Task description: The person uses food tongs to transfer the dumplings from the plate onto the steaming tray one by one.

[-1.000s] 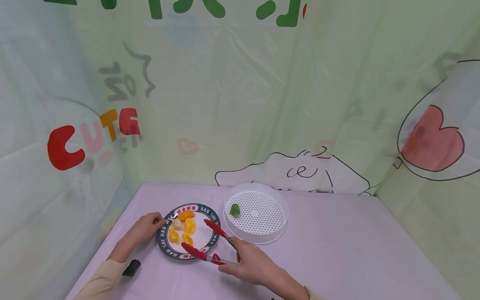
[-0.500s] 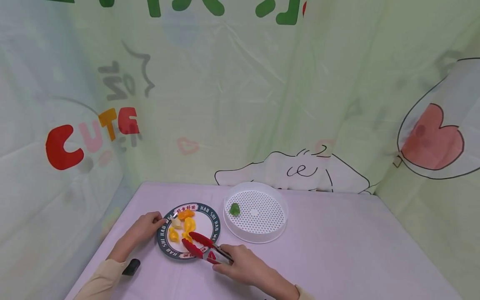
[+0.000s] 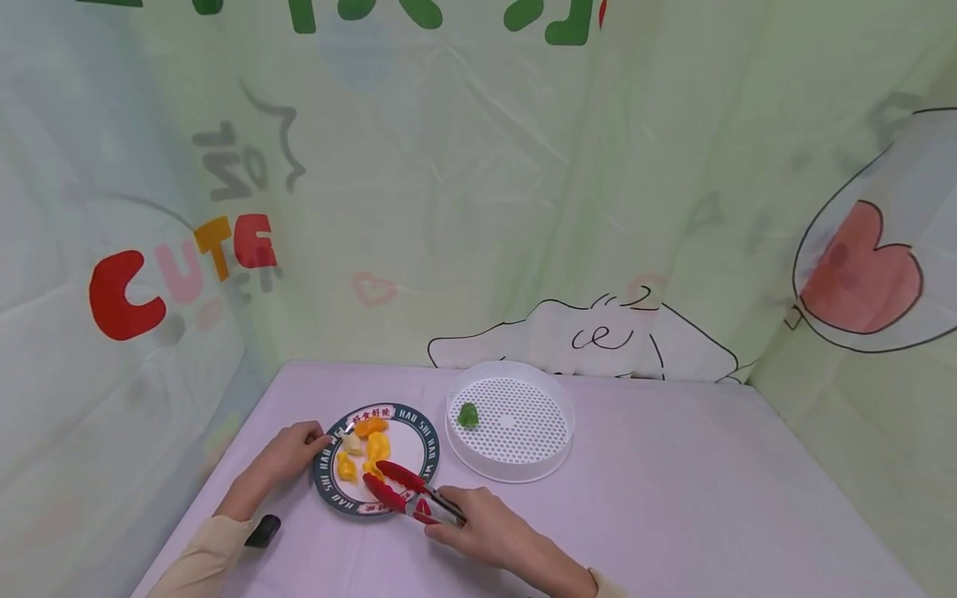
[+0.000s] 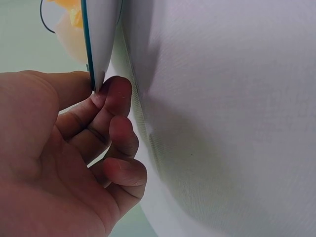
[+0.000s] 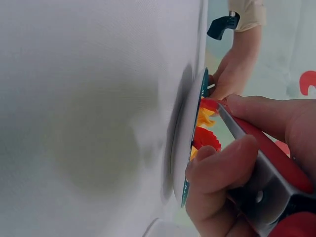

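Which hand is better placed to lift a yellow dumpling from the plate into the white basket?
Probably the right hand: it grips the red tongs, whose tips are at a yellow dumpling on the plate. The left hand only pinches the plate's rim, far from the white basket.

The worktop (image 3: pixel 673 498) is covered with a pale purple cloth, matt and smooth, and a fine weave can be seen in the wrist views. The plate (image 3: pixel 419 432) looks hard and glossy, like glazed china, with a dark printed rim. The tongs (image 3: pixel 404 492) are made of shiny grey metal, and their tips are coated in smooth red rubbery plastic. The round tray (image 3: pixel 553 453) is made of white plastic, a little see-through at the wall, with many small holes in its floor. The curtain (image 3: pixel 478 208) behind is thin shiny plastic sheet, creased and printed. The sleeve (image 3: pixel 194 565) is soft beige cloth.
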The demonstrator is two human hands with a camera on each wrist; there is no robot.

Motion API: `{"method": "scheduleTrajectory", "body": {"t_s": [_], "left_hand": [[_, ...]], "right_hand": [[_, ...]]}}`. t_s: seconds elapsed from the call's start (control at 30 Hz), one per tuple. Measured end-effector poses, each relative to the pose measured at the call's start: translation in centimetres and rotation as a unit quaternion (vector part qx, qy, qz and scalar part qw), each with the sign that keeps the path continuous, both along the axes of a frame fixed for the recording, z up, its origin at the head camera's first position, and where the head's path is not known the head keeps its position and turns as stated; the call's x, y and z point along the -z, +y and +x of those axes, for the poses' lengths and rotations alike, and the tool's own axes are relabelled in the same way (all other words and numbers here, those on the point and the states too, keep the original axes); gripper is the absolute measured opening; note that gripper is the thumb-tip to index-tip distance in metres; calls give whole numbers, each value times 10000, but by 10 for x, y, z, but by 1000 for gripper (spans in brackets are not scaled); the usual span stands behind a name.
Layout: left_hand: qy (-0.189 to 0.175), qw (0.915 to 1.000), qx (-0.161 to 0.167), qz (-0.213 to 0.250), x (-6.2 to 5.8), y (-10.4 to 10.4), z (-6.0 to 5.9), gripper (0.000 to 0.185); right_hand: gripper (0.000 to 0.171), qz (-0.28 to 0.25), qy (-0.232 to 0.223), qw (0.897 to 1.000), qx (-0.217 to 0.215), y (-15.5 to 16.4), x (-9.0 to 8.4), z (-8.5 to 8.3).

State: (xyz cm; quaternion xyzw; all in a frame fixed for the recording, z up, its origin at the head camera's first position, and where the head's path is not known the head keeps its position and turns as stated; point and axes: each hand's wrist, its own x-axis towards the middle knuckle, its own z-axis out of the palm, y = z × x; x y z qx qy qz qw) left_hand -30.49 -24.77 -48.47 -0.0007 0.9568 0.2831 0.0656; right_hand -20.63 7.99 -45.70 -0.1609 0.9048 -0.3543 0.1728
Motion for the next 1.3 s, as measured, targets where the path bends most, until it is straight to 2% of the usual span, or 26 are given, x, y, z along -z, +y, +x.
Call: {"method": "scheduleTrajectory", "body": {"t_s": [0.23,0.4,0.47,0.57,0.67,0.77,1.0,1.17,1.3], "left_hand": [[-5,10000,21,-22,2,-1,-1,20],[5,10000,45,15,4,-3,-3,19],[7,10000,45,5,3,-2,-2,19],[-14,10000,31,23,1,-2,-2,19],[-37,10000,37,31,0,-1,-1,19],[-58,10000,22,39,-1,0,-1,19],[-52,10000,-39,51,1,0,-2,19],[-108,9999,-62,98,1,0,-1,18],[-62,9999,-47,113,3,0,-2,18]], "right_hand": [[58,-104,317,9994,-7,13,-17,2],[64,-302,779,9965,-4,32,-32,-3],[65,-318,990,9945,130,42,-37,-6],[66,-258,1191,9908,592,56,-43,-11],[66,-138,1176,9865,1127,72,-48,-18],[65,60,1143,9830,1434,90,-50,-26],[63,699,1093,9814,1416,117,-45,-40],[62,1026,812,9816,1392,122,-38,-44],[64,1194,756,9801,1397,123,-36,-45]]}}
